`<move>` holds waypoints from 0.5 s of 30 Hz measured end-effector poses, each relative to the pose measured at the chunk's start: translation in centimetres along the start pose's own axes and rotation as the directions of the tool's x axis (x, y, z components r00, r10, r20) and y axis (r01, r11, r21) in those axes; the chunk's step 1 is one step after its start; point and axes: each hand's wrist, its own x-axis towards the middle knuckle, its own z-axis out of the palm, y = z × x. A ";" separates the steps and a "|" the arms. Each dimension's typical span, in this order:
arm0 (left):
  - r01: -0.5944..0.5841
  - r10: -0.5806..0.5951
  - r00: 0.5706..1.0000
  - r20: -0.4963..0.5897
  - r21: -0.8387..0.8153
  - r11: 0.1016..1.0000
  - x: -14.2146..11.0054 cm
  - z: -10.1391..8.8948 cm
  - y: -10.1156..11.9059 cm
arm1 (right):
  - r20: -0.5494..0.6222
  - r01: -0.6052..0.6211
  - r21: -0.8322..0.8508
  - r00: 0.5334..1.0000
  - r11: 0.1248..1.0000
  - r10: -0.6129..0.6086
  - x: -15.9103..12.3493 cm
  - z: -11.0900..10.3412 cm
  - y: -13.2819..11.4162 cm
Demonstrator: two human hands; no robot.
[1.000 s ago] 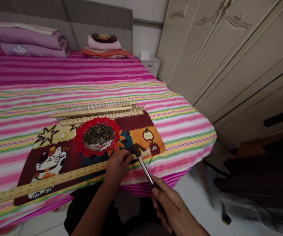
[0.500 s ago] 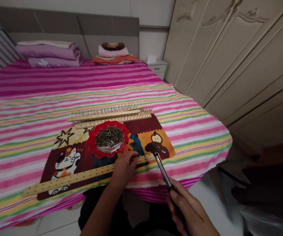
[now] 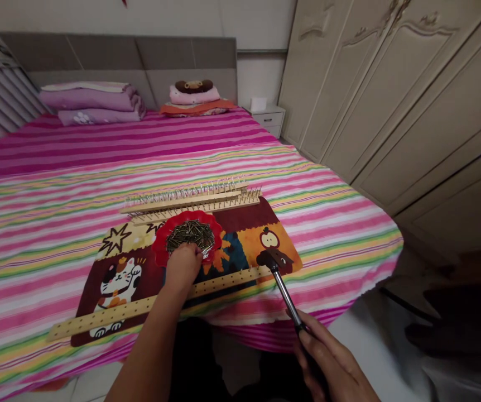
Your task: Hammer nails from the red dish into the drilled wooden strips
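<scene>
My left hand reaches over the near rim of a red scalloped bowl. Its fingers are curled together among the nails heaped inside; whether a nail is pinched between them is hidden. My right hand is wrapped round the dark grip of a hammer, which has a shiny metal shaft. The hammer's dark head hangs near the right end of a long wooden strip with rows of small holes. That strip lies slanted across the near part of a patterned mat, partly behind my left forearm.
Beyond the bowl, wooden strips bristling with upright nails lie together. The mat rests on a striped bedspread. Folded bedding is stacked by the headboard. At right stand a wardrobe and a small nightstand.
My left hand has moved from the wooden strip leftward and away from me into the bowl of nails. My right hand keeps hold of the hammer. The view has shifted slightly.
</scene>
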 end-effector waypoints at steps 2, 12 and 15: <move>-0.009 0.009 1.000 0.023 -0.003 1.000 0.2 -0.2 0.1 | 0.013 0.008 0.000 1.000 1.000 -0.008 0.0 0.0 0.0; 0.085 -0.139 0.987 -0.075 -0.493 0.866 -0.7 -0.8 -1.7 | 0.018 -0.013 -0.015 1.000 1.000 0.013 0.4 -0.2 0.6; 0.122 -0.202 0.979 -0.016 -0.747 0.653 -1.4 -1.3 -1.6 | 0.035 -0.009 -0.023 0.999 1.000 0.010 0.4 -0.3 0.7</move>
